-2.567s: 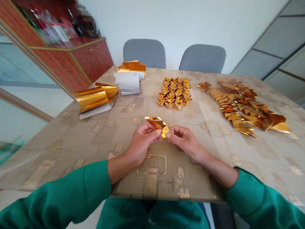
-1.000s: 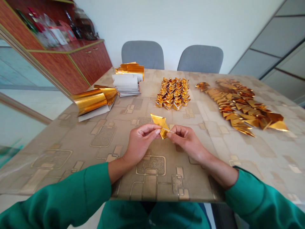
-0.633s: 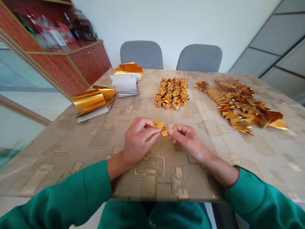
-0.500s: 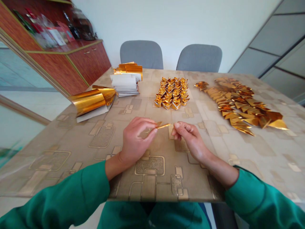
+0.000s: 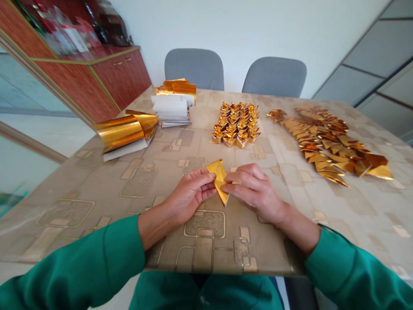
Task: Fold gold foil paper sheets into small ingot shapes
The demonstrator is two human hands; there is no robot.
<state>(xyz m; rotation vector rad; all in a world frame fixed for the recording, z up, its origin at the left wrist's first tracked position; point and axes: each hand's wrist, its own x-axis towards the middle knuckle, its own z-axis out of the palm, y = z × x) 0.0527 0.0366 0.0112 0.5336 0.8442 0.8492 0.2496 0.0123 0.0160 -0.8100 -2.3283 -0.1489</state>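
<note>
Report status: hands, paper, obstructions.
Left hand gripping folded gold paper; right hand touching its edge. Near end pointed. Nothing seen in the way; gold pieces stand beyond.

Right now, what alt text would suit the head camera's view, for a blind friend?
A left hand holds a folded gold paper, with the right hand touching it, over a patterned table. Beyond sit rows of gold shapes, with a stack of sheets to their left and a spread of folded pieces to their right.
</note>
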